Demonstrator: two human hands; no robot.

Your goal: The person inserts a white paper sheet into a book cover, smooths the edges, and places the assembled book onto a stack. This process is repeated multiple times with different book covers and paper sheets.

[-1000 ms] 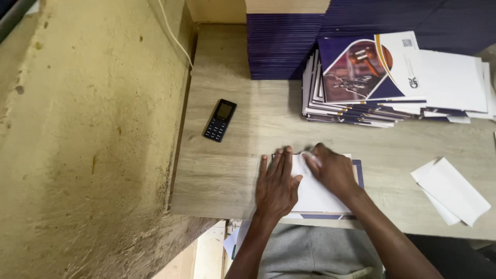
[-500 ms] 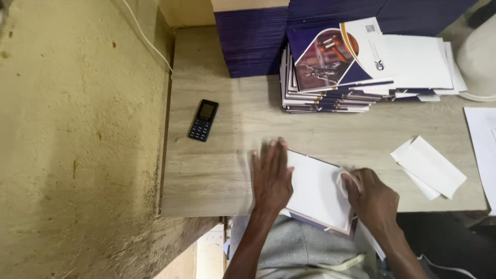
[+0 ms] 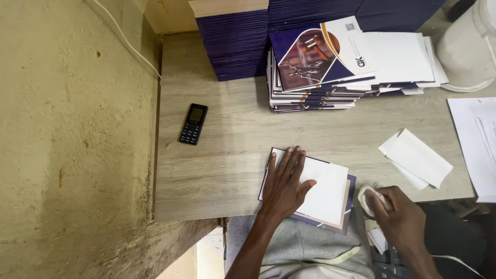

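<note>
The left hand [image 3: 283, 186] is lying flat, fingers spread, pinning the white sheet [image 3: 323, 194] on its dark card at the table's [image 3: 227, 155] near edge, while the right hand [image 3: 400, 219] is closing around a white wad [image 3: 368, 199] just beside it.

A black keypad phone [image 3: 193, 124] lies on the left part of the bench [image 3: 227, 160], its small screen at the far end, dark and greyish. On top of the stack of printed folders [image 3: 315, 88] at the back, the uppermost cover is navy and white with an orange curved band and a brownish photograph; a small square black-and-white code label [image 3: 350, 27] sits in its white upper corner. No packages or signs can be made out.
</note>
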